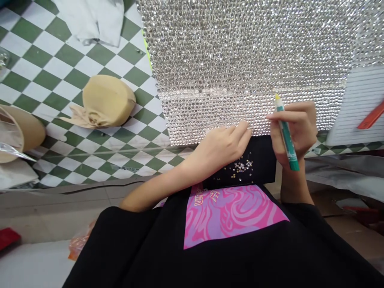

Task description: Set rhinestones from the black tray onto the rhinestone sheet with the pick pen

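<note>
Right hand (295, 130) is gripping a green pen (286, 134) at about 3 o'clock, tip up; left hand (223, 146) rests loosely curled, holding nothing, fingertips on the rhinestone sheet (246, 60)'s bottom edge, loose stones (241, 167) just below

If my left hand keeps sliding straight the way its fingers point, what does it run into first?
Probably the rhinestone sheet: the left hand has its fingertips at that sheet's lower edge, pointing up and right. The right hand, holding the green pen, sits further right, seemingly off that line.
</note>
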{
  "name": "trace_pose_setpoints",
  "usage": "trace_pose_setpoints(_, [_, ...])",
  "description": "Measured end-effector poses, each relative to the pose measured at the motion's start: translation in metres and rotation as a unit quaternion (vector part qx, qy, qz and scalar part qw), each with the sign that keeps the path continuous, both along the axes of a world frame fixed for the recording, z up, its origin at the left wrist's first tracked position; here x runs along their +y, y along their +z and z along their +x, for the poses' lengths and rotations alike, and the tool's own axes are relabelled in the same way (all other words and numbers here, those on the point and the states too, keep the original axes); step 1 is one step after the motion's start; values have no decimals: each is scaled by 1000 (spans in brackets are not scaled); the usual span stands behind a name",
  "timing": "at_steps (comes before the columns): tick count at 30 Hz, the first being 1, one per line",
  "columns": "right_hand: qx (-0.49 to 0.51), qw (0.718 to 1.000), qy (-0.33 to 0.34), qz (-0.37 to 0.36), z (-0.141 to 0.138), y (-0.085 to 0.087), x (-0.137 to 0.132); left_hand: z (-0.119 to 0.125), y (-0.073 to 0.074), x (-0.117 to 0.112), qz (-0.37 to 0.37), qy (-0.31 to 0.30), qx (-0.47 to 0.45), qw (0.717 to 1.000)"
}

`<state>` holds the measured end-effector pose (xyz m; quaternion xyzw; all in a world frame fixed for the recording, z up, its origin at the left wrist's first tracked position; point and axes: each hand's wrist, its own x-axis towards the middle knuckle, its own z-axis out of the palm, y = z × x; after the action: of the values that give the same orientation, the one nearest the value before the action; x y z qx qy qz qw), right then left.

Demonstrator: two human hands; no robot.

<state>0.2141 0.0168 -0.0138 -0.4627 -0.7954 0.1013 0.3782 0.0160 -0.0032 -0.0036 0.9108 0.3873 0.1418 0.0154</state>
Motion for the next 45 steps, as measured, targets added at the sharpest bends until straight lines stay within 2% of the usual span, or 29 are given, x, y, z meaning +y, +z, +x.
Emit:
trace_pose_setpoints(4, [11, 1000, -1, -21, 4, 2, -17, -4, -9, -18, 10, -30, -20, 999])
trace_pose_setpoints(9, [45, 995, 45, -77, 4, 1, -33, -10, -19, -24, 32, -16, -76, 996])
trace_pose_setpoints(14, [85, 988, 46, -124, 1, 1, -40, -17, -23, -28, 32, -11, -106, 994])
trace_pose_setpoints(19, [100, 976, 51, -187, 4, 0, -46, -23, -23, -30, -2, 15, -169, 985])
trace_pose_setpoints(23, [94, 972, 69, -202, 0, -3, -47, -29, -20, -24, -12, 53, -210, 976])
trace_pose_setpoints(30, [52, 976, 122, -170, -11, -5, -38, -39, -10, 0, 17, 159, -290, 944])
trace_pose_setpoints(33, [51, 975, 130, -172, -13, -4, -37, -40, -12, 7, 41, 178, -340, 922])
trace_pose_setpoints(37, [58, 972, 140, -180, -13, -3, -37, -42, -18, 10, 65, 194, -350, 914])
trace_pose_setpoints(42, [128, 965, 115, -198, -4, -11, -40, -47, -19, 8, 15, 227, -318, 920])
trace_pose_setpoints(45, [194, 957, 70, -203, -1, -15, -35, -48, -21, 9, 52, 220, -332, 916])
